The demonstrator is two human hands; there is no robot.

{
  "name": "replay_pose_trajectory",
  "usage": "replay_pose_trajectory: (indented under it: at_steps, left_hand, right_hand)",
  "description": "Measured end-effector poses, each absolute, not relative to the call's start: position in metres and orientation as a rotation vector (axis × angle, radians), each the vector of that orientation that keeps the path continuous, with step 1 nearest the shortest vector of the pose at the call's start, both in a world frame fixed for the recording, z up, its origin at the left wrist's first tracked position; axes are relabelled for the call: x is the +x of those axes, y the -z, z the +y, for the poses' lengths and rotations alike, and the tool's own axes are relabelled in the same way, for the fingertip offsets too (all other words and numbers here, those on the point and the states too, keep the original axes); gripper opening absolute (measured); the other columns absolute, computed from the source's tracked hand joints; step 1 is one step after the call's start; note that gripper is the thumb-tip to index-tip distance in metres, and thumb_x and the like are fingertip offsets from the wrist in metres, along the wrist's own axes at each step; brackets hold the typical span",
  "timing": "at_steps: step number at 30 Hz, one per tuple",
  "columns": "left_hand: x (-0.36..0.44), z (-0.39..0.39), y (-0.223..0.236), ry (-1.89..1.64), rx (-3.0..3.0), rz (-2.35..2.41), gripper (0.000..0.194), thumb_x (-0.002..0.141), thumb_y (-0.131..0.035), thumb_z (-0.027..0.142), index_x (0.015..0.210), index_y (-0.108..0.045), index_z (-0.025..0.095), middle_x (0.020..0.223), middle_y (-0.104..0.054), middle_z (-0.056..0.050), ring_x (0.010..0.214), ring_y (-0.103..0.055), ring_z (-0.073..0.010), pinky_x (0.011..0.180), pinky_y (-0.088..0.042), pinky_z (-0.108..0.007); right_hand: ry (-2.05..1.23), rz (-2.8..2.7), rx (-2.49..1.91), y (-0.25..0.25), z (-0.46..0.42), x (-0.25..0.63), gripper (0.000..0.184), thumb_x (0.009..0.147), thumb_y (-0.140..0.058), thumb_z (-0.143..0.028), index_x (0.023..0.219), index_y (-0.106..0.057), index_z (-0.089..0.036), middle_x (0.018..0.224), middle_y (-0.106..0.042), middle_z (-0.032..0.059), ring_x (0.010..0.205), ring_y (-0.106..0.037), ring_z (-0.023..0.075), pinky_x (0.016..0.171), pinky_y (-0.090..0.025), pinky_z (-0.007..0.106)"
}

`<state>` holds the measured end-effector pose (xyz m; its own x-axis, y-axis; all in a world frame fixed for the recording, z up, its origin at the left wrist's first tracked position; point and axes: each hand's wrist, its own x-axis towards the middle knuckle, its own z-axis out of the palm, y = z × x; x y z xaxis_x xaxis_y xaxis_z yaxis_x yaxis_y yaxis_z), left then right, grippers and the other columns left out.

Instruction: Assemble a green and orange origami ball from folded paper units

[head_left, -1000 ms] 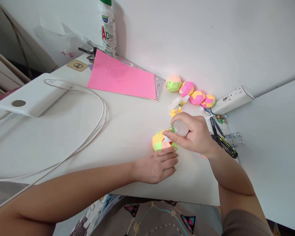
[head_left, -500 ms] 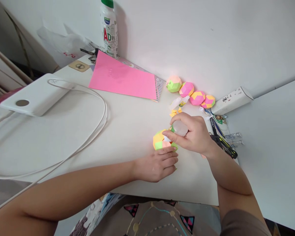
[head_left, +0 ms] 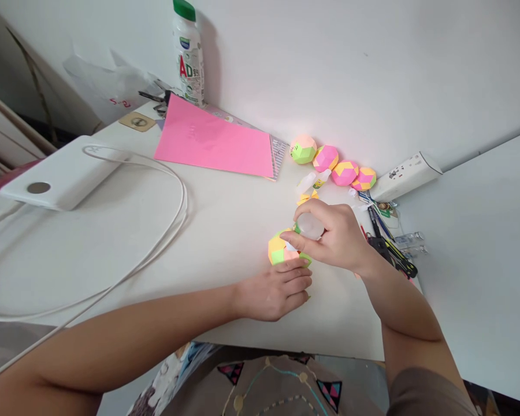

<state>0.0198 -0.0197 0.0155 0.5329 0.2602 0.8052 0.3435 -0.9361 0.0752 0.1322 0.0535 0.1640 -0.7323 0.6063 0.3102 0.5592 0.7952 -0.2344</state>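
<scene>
A faceted paper ball [head_left: 277,247] in yellow, green and peach sits on the white table near its front edge. My left hand [head_left: 275,290] is closed against the ball's near side, its fingers curled over the lower part. Just above and to the right, my right hand [head_left: 329,237] grips a small translucent glue bottle [head_left: 311,226] with a green collar, tilted with its tip toward the ball. Whether the tip touches the paper is hidden by my fingers. Small yellow-orange paper pieces [head_left: 307,197] lie behind my right hand.
Several finished-looking paper balls [head_left: 326,158] line the wall, beside two small bottles [head_left: 321,179]. Pink paper [head_left: 216,141] lies on a ruler at the back. A white device [head_left: 63,173] and its looping cable occupy the left. Pens and a cutter [head_left: 394,254] lie at right.
The whole view has shifted slightly. My right hand and the glue bottle have moved a little to the left over the ball; my left hand stays in place.
</scene>
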Motion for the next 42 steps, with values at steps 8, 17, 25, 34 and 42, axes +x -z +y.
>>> replay_pose_trajectory:
  at_steps: [8,17,25,34,42]
  left_hand:
    - [0.02,-0.021,-0.016,1.369,-2.674,-0.539,0.008,0.089,-0.056,0.01,0.09,-0.064,0.01,0.103,-0.071,-0.011,0.107,-0.065,-0.024,0.108,-0.046,-0.045]
    - [0.02,-0.02,-0.017,1.375,-2.68,-0.536,0.01,0.09,-0.054,0.01,0.089,-0.063,0.011,0.103,-0.071,-0.011,0.108,-0.064,-0.0236,0.108,-0.047,-0.045]
    - [0.019,-0.02,-0.018,1.38,-2.697,-0.512,0.009,0.089,-0.054,0.008,0.09,-0.063,0.009,0.103,-0.07,-0.013,0.108,-0.064,-0.0255,0.109,-0.046,-0.046]
    - [0.018,-0.02,-0.022,1.361,-2.692,-0.525,0.015,0.091,-0.049,0.008,0.088,-0.063,0.011,0.101,-0.071,-0.011,0.108,-0.065,-0.0232,0.107,-0.048,-0.045]
    - [0.018,-0.02,-0.021,1.374,-2.69,-0.529,0.011,0.09,-0.053,0.008,0.087,-0.064,0.01,0.1,-0.071,-0.011,0.107,-0.065,-0.024,0.107,-0.048,-0.044]
  right_hand:
    - [-0.173,-2.604,-0.936,-0.164,0.056,0.136,0.033,0.08,-0.064,-0.051,0.076,-0.056,-0.019,0.053,-0.053,-0.0047,0.039,-0.034,0.0066,0.047,-0.031,0.023]
    - [-0.197,-2.577,-0.924,-0.166,0.056,0.135,0.034,0.08,-0.064,-0.05,0.074,-0.056,-0.018,0.054,-0.052,-0.0039,0.04,-0.033,0.0064,0.047,-0.03,0.023]
    - [-0.265,-2.589,-0.982,-0.164,0.058,0.132,0.033,0.079,-0.064,-0.05,0.075,-0.054,-0.019,0.046,-0.036,-0.0086,0.04,-0.029,0.0071,0.047,-0.028,0.023]
    - [-0.264,-2.571,-1.032,-0.18,0.057,0.15,0.03,0.078,-0.068,-0.046,0.073,-0.054,-0.019,0.049,-0.041,-0.0071,0.042,-0.031,0.0068,0.045,-0.027,0.023]
    - [-0.231,-2.303,-0.9,-0.169,0.065,0.165,0.023,0.079,-0.069,-0.038,0.078,-0.056,-0.019,0.058,-0.052,-0.0045,0.044,-0.034,0.0071,0.043,-0.03,0.023]
